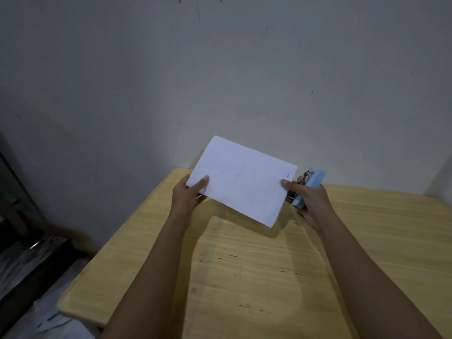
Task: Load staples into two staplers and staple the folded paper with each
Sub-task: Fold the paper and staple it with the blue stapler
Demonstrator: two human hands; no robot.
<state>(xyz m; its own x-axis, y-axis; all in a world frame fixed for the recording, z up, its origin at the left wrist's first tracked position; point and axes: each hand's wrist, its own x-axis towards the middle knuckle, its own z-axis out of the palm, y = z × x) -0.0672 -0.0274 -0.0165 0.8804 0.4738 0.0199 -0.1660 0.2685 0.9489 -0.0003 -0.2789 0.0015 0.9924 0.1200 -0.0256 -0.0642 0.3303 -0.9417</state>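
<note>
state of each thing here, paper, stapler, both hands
folded paper: held above the table, tilted, small dark mark near its right edge
blue stapler: gripped beside the paper's right edge
left hand: pinches the paper's left corner
right hand: grips the blue stapler, thumb on the paper
</note>
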